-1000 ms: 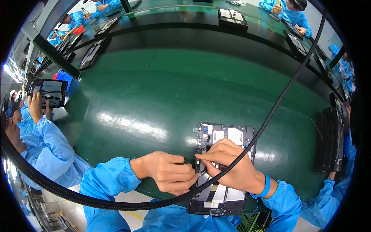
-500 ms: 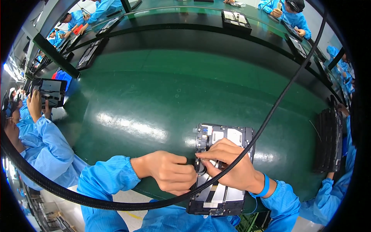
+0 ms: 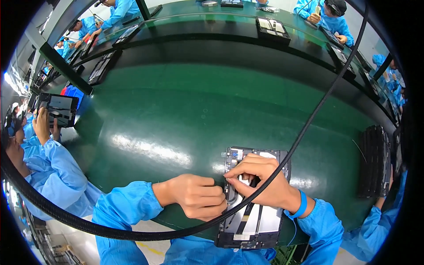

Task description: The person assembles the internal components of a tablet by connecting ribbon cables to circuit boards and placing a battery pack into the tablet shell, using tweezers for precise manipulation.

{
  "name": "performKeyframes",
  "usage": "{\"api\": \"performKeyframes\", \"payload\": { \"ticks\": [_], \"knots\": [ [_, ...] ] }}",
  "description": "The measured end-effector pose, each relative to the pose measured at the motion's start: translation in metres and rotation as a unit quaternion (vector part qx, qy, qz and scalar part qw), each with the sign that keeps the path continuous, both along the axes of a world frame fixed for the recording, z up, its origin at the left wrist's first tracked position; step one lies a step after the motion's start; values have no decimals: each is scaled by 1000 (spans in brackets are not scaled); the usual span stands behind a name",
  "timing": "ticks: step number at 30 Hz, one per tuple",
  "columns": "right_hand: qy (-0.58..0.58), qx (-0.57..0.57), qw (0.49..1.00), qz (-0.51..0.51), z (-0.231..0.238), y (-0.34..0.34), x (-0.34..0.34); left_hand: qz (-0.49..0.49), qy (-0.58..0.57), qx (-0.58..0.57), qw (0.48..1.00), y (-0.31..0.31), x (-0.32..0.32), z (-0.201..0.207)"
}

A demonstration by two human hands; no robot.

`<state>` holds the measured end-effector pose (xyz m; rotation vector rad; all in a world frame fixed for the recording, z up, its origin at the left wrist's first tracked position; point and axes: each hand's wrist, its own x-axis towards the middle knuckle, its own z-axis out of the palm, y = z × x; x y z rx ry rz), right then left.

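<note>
An opened tablet [image 3: 265,224], its back off and its pale battery panels and dark ribbon strips bare, lies at the front edge of the green table. My right hand [image 3: 265,179] reaches over it from the right, thumb and forefinger pinched at the tablet's left edge. Whatever is in that pinch is too small to make out. Beside the same edge, my left hand [image 3: 194,196] is curled closed, its knuckles up and its fingertips hidden. A blue wrist strap [image 3: 302,204] circles my right wrist.
A thick black cable [image 3: 309,121] arcs across the view in front of my hands. Dark panels [image 3: 374,161] stand stacked at the right. On the left, a co-worker's hand [image 3: 43,126] holds another opened tablet [image 3: 62,110]. More tablets lie on the far shelf [image 3: 190,39].
My right hand's fingers have bunched closer together at the tablet's left edge. My left hand has barely moved. The whole view has shifted slightly.
</note>
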<state>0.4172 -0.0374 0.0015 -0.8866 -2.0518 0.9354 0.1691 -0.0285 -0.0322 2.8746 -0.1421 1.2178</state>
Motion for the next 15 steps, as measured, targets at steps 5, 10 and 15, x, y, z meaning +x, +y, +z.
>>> {"api": "performKeyframes", "payload": {
  "ticks": [5,10,15],
  "knots": [
    [-6,-19,1000,-17,4,0,-1,-4,5,28,1000,0,-3,4],
    [8,-10,1000,-26,0,1,-2,-8,-4,11,1000,5,1,2],
    [13,-5,999,-32,0,1,0,-18,-8,17,1000,20,5,3]
  ]
}}
